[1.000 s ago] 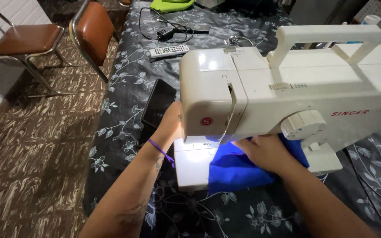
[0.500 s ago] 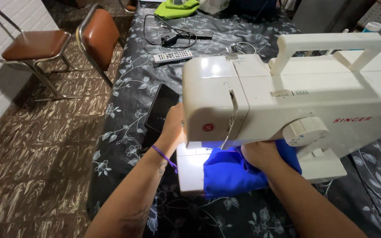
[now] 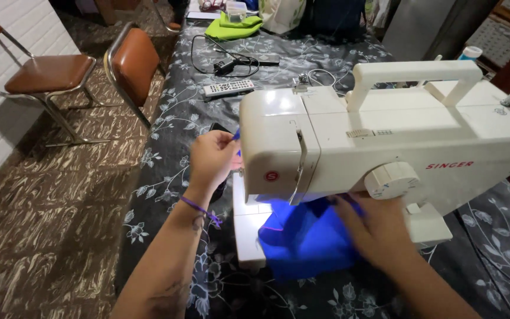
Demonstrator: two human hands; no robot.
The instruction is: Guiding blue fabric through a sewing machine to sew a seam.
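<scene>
One white sewing machine (image 3: 385,142), one blue cloth (image 3: 308,239) — right hand (image 3: 379,230) presses flat on it; left hand (image 3: 212,156) pinches blue fabric behind. Two brown chairs (image 3: 48,74), one remote control (image 3: 228,88).

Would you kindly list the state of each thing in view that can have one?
sewing machine: upright on the table, work light lit over the bed.
blue fabric: bunched on the machine bed under the needle area.
left hand: raised at the machine's end, pinching something blue.
right hand: flat on the blue fabric.
remote control: lying flat on the tablecloth.
brown chairs: empty.
</scene>
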